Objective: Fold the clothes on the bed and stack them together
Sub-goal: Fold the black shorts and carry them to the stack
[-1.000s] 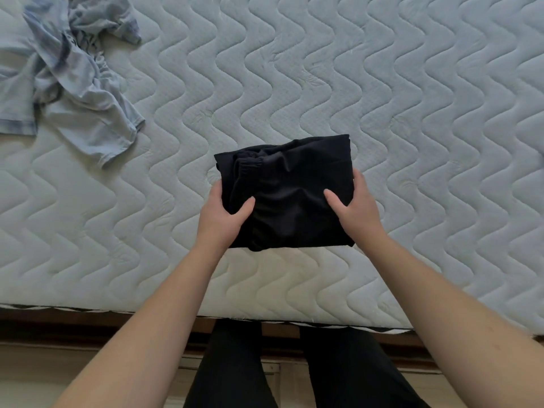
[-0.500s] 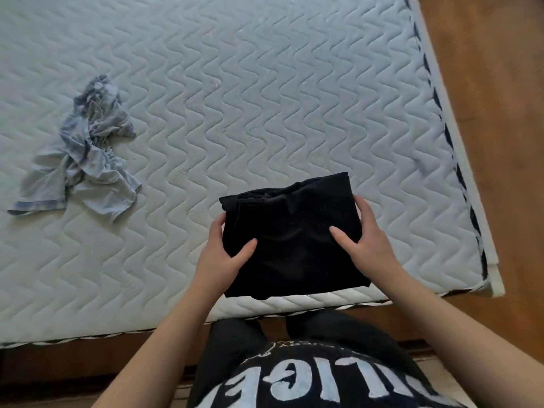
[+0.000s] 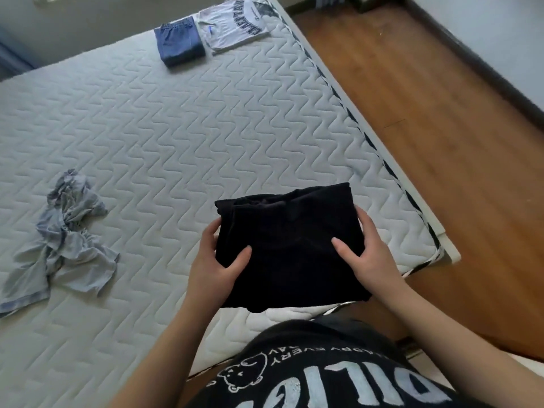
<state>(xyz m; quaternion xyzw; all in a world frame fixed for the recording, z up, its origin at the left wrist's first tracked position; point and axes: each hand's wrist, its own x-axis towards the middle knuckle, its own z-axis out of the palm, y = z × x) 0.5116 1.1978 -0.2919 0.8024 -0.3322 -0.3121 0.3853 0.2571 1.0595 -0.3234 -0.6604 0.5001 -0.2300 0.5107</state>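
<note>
A folded black garment [image 3: 290, 245] is lifted above the near right corner of the bed. My left hand [image 3: 215, 262] grips its left edge, thumb on top and fingers underneath. My right hand [image 3: 369, 257] grips the right edge the same way. A crumpled light blue-grey garment [image 3: 63, 245] lies unfolded on the mattress to the left. At the far end of the bed sit a folded blue garment [image 3: 179, 44] and, beside it on the right, a folded white T-shirt with dark lettering [image 3: 235, 23].
The quilted white mattress [image 3: 176, 142] fills most of the view. Its right edge and near corner [image 3: 438, 245] border a wooden floor [image 3: 456, 142]. A wall with a dark skirting board runs along the far right.
Both hands have lifted the folded black garment off the mattress. The view has swung up and to the right, bringing the bed's far end and the two folded garments into sight.
</note>
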